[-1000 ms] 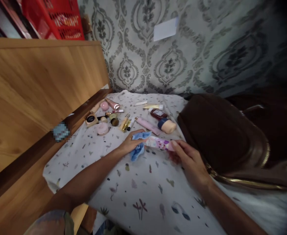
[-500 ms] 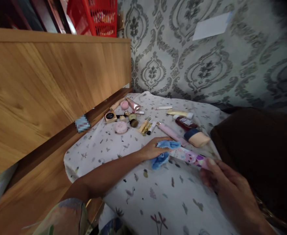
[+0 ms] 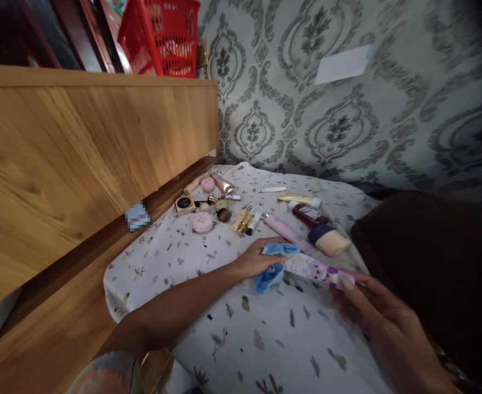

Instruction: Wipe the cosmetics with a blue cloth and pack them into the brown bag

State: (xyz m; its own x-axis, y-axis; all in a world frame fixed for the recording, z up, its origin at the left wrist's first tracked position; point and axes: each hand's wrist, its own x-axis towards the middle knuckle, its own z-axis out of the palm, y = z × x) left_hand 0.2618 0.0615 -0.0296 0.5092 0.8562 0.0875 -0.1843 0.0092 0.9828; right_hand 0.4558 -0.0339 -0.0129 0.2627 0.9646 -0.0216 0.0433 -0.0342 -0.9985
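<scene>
My left hand is closed around a fluffy blue cloth, which sticks out above and below the fingers. The cloth rests against the left end of a long, flat white-and-pink case with purple cartoon patterns; its exact kind is unclear. At the case's right end, my right hand grips it between thumb and fingers. Just beyond the case lie a pink tube and a beige bottle with a dark blue cap. Both hands are above the patterned white cloth.
A pink round compact, a square compact, a yellow tube and a dark red bottle lie further back among other cosmetics. A wooden cabinet bounds the left, with a red basket on top. Something dark brown stands at right.
The view has tilted up slightly, so most things sit lower in the picture. Both hands keep their hold on the cloth and the case, with little visible movement.
</scene>
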